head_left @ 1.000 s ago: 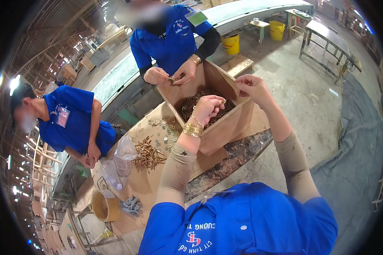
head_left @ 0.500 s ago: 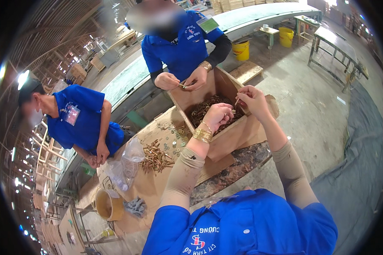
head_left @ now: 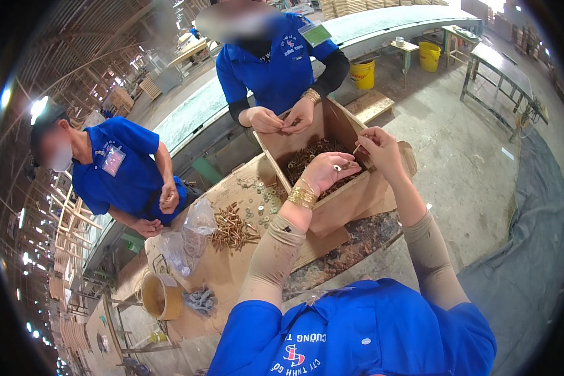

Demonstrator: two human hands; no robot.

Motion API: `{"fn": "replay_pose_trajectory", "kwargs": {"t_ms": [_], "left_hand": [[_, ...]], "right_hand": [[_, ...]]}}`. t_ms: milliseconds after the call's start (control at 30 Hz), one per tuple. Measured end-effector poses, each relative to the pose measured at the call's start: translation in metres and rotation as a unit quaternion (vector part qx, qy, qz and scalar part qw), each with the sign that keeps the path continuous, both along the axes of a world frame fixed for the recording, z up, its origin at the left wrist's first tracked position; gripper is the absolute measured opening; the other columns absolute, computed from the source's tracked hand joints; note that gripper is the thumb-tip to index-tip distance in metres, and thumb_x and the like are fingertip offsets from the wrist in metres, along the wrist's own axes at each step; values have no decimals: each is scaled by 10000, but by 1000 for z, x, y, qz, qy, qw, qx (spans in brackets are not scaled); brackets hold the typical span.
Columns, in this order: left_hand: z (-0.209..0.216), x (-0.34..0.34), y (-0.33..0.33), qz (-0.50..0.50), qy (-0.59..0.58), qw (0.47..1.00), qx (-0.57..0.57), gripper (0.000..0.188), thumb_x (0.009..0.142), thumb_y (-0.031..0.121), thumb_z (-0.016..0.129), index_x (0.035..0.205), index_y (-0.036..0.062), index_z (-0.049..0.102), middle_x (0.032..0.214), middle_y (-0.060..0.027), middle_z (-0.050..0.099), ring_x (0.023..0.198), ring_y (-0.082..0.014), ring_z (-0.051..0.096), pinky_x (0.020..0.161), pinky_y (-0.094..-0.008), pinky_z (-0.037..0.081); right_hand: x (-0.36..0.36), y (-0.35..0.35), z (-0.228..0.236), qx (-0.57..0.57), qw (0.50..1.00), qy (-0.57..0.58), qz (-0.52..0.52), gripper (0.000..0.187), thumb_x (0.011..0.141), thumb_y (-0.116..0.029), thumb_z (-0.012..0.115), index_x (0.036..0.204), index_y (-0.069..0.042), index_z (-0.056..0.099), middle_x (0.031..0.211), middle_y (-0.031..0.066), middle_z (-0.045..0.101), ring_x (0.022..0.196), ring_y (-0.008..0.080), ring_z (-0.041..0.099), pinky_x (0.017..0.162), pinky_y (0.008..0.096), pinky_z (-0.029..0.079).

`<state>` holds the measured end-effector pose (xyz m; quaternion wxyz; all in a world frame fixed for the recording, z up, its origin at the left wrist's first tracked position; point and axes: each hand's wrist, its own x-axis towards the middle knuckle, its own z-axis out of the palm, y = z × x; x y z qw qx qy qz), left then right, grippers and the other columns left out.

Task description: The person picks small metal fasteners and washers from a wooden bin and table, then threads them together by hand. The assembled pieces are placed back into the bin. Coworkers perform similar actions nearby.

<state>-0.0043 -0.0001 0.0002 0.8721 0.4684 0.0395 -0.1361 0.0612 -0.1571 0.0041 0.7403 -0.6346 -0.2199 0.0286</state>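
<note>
My left hand (head_left: 328, 172) is over the near side of an open box (head_left: 335, 216), palm partly up and fingers fairly straight. A pale washer (head_left: 337, 168) lies on its fingers, with other small metal pieces beside it that are too small to make out. At the box's right wall, my right hand (head_left: 381, 150) pinches a thin bolt (head_left: 357, 149) between thumb and fingertips. Inside the box lies a heap of bolts with washers (head_left: 308, 156). Left of the box, loose bolts (head_left: 233, 227) are piled on the cardboard-covered table (head_left: 229, 269), near scattered washers (head_left: 261, 199).
Across the box, a co-worker's hands (head_left: 282, 119) work on something small. Another co-worker (head_left: 122, 166) stands at the left. A clear plastic bag (head_left: 191, 235), a yellowish tub (head_left: 160, 297) and a grey glove-like cloth (head_left: 199, 299) are on the table. Yellow buckets (head_left: 362, 74) stand beyond.
My left hand's fingers have straightened, showing the washer more plainly. My right hand still pinches the bolt. The left co-worker's hands have moved apart. The whole view has shifted slightly.
</note>
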Motion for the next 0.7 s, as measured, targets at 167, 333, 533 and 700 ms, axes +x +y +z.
{"fn": "replay_pose_trajectory", "kwargs": {"t_ms": [167, 333, 533, 700], "left_hand": [[-5, -2, 4, 2, -13, 1000, 0, 186, 796, -37, 475, 971, -83, 517, 936, -165, 560, 915, -271, 571, 860, -336, 472], [3, -1, 4, 30, 1, 998, 52, 122, 815, 38, 528, 920, -16, 558, 877, -107, 589, 824, -195, 601, 745, -290, 505], [4, -2, -2, 55, 4, 993, 101, 94, 809, 101, 574, 875, 34, 574, 763, -49, 596, 676, -124, 586, 594, -224, 487], [1, -1, 1, 77, -2, 991, 106, 60, 819, 115, 570, 853, 67, 575, 709, -26, 582, 609, -90, 548, 531, -198, 451]], "right_hand": [[-6, 5, 6, 15, 1000, 9, -2, 110, 786, -53, 571, 861, 28, 572, 693, 39, 594, 624, 67, 554, 557, 190, 442], [-3, 4, -1, 11, 1000, -8, 4, 120, 781, -56, 578, 865, 30, 573, 698, 39, 597, 628, 70, 557, 559, 193, 441], [-2, 6, -6, -9, 1000, -26, -2, 124, 775, -59, 587, 863, 28, 575, 682, 36, 598, 627, 66, 557, 558, 194, 435], [-7, 10, -5, 14, 1000, -26, -3, 125, 769, -65, 598, 856, 22, 577, 664, 35, 594, 615, 64, 556, 550, 192, 429]]}}
